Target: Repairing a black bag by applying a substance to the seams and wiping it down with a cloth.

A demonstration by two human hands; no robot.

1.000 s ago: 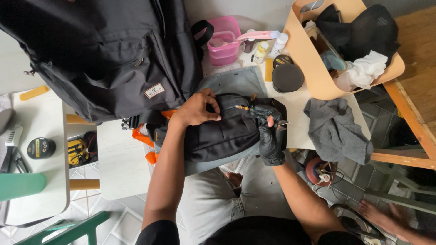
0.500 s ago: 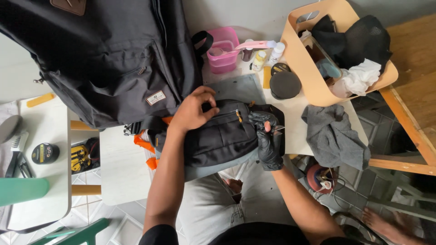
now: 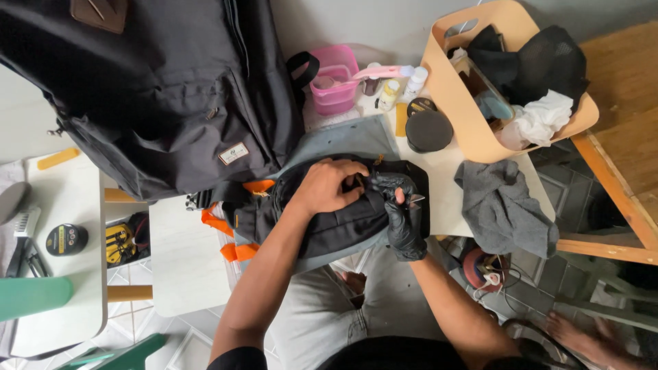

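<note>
The left hand [image 3: 329, 186] is bare and lies palm-down on a small black pouch bag [image 3: 336, 212] of matte woven fabric, its fingers curled together and pressing the cloth near the zipper line. Just to its right, the right hand [image 3: 401, 216] wears a black, slightly shiny rubber glove; its fingers are pinched shut on a small pointed metal tool [image 3: 415, 199], whose tip pokes out past the thumb. The bag rests half on the white table edge [image 3: 439, 171] and half over the person's lap, under both hands, with orange webbing straps [image 3: 229, 236] trailing off beyond the left wrist.

Above the left hand slumps a large black backpack [image 3: 151, 89], coarse canvas with a small pale label. Beyond the fingertips of both hands sits a pink ribbed plastic basket [image 3: 336, 85], a few small bottles [image 3: 401, 85] and a round black tin [image 3: 428, 129]. Up and right of the gloved hand stands a smooth tan plastic tub [image 3: 452, 130] stuffed with dark and white cloths; a crumpled grey rag [image 3: 507, 205] lies right of that hand.

Compared with half a second ago, the left hand has slid rightward along the bag, closing up against the gloved hand, which has shifted only slightly.
</note>
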